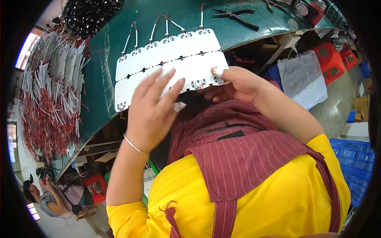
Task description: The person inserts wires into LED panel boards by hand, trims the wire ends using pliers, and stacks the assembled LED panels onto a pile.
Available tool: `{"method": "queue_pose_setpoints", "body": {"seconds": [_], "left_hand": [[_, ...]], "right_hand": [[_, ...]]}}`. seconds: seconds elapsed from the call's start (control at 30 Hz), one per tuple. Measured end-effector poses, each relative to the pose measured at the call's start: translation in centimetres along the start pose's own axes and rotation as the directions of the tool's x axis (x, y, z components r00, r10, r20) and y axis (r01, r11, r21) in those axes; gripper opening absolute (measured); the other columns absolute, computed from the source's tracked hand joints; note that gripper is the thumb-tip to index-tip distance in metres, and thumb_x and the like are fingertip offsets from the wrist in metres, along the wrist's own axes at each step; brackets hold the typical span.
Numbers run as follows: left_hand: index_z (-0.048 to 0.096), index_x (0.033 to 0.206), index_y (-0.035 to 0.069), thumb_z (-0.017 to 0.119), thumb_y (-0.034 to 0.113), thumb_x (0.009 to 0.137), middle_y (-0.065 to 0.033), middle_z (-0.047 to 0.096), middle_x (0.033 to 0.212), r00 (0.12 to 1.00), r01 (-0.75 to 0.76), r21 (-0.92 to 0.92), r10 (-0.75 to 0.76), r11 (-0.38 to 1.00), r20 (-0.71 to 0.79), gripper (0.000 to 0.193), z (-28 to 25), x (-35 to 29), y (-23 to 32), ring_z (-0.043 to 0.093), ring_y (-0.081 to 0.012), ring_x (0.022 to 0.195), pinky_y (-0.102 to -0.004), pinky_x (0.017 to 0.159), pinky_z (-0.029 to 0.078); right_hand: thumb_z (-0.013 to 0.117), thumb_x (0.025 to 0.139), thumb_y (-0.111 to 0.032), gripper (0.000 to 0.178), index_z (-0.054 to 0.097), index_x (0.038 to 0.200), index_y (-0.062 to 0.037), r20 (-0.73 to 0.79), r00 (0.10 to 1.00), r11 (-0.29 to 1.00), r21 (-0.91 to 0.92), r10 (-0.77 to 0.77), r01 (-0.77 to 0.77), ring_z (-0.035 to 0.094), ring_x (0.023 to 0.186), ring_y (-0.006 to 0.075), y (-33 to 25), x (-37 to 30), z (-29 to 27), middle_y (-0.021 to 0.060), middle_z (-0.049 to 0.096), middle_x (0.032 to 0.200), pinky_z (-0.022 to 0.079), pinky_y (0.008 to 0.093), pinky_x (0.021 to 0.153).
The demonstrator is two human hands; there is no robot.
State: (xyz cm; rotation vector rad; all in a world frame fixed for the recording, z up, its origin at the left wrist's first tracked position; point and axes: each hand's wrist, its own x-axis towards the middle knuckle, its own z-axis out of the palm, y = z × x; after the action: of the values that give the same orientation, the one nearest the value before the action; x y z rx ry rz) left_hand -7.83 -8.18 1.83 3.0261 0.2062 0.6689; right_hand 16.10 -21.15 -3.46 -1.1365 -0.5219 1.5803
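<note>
A white circuit board panel [188, 65] lies over the near edge of the green table, with small dark components along its edges and middle seam. Short white and red wires [166, 27] stand up from its far edge. My left hand [152, 103] reaches over the near left part of the panel, fingers stretched out and apart, with nothing in it. White tape wraps its thumb tip. At the near right corner, my right hand [238, 84] pinches the panel, its taped thumb on top and the other fingers under the edge, partly in shadow.
Black-handled pliers [236, 17] lie beyond the panel. Large bundles of red and white wires [49, 95] cover the left side, below a heap of small black parts [91, 14]. Red stools [329, 61] and blue crates [355, 166] stand at right. Another person [53, 196] sits at lower left.
</note>
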Motion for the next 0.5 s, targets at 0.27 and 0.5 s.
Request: {"method": "queue_pose_setpoints", "body": {"seconds": [0.27,0.5], "left_hand": [[0.059,0.124,0.002,0.048,0.029,0.108,-0.0153,0.070,0.105,0.768,0.505,-0.833,-0.559,0.227,0.312,0.034,2.4,-3.7,3.9,0.069,-0.0268,0.092,-0.0375,0.079,0.055],[0.049,0.139,-0.001,0.050,0.034,0.107,-0.0118,0.063,0.117,0.593,0.024,-0.908,-0.725,-0.419,0.351,0.048,4.1,0.9,1.1,0.063,-0.0208,0.099,-0.0348,0.088,0.050]], "right_hand": [[0.055,0.106,-0.030,0.038,0.062,0.131,-0.0017,0.012,0.955,0.953,-0.068,-0.295,0.295,0.068,0.100,0.0189,2.0,-1.4,2.0,0.0089,0.070,0.120,0.055,0.0333,0.084],[0.073,0.093,-0.019,0.050,0.058,0.138,-0.0026,0.461,0.729,0.157,-0.782,-0.506,0.604,0.064,0.118,0.0298,4.3,-2.0,1.8,0.0125,0.067,0.130,0.045,0.0396,0.107]]}}
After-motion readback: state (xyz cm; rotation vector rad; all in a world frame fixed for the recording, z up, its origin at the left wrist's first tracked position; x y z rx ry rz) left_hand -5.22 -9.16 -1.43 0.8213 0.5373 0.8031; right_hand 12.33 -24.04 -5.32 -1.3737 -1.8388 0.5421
